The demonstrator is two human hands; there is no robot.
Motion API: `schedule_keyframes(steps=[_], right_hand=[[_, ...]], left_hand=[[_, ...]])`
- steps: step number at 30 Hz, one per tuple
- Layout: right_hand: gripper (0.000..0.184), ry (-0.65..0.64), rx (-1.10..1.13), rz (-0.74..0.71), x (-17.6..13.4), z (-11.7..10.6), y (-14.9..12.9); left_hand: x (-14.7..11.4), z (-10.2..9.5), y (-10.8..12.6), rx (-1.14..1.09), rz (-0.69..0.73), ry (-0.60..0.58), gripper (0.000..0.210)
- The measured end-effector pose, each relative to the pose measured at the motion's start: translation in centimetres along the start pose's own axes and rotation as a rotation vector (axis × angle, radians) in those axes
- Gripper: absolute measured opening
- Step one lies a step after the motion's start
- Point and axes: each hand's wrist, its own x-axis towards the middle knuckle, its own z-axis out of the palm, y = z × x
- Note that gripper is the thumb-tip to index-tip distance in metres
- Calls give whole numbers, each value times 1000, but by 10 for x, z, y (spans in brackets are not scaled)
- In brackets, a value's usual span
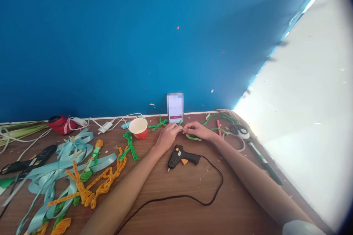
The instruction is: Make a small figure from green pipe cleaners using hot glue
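Observation:
My left hand [168, 136] and my right hand [197, 131] meet over the back of the table, fingertips pinched close together. Between them is a fuzzy green cord [193, 138], which looks like chenille stem or yarn. One end pokes up above the left fingers, and a loop hangs below the right hand. The exact grip is partly hidden by the fingers. Just left of my left hand lies a twisted green cord piece [158, 123]. A phone [175, 108] with a lit screen leans on the wall right behind my hands.
A black glue gun [182, 156] lies below my hands, its cable [176, 196] curving toward the front. A paper cup [138, 128], a knotted green bundle [129, 146], orange cords [85, 191] and pale blue ribbon [45, 176] spread leftward. Scissors [239, 132] and a marker [257, 152] lie right.

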Motion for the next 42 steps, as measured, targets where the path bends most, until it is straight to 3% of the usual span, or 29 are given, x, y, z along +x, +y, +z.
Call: schedule_keyframes(steps=[5, 9, 12, 15, 18, 21, 25, 31, 37, 42], right_hand=[[32, 97, -100, -26, 2, 7, 10], [21, 110, -204, -74, 1, 13, 8], [22, 238, -555, -249, -1, 21, 4], [26, 410, -1009, -442, -1, 28, 2], [24, 463, -1196, -559, -2, 31, 4], [24, 489, -1127, -524, -1, 29, 5], [25, 487, -840, -343, 0, 25, 4], [46, 318, -437, -139, 2, 15, -5], [44, 133, -170, -79, 5, 6, 4], [41, 115, -102, -30, 5, 5, 12]], left_hand=[[4, -3, -2, -109, -149, -149, 32], [9, -7, -7, -345, -243, -239, 28], [12, -11, -11, -612, -309, -241, 26], [14, -13, -14, -723, -345, -285, 29], [13, -15, -16, -804, -373, -331, 30], [12, -12, -15, -835, -384, -291, 31], [11, -7, -11, -696, -338, -127, 32], [8, -4, -6, -320, -179, 77, 23], [4, 0, -4, -170, -86, 32, 26], [3, 1, -3, -161, -127, 23, 23]])
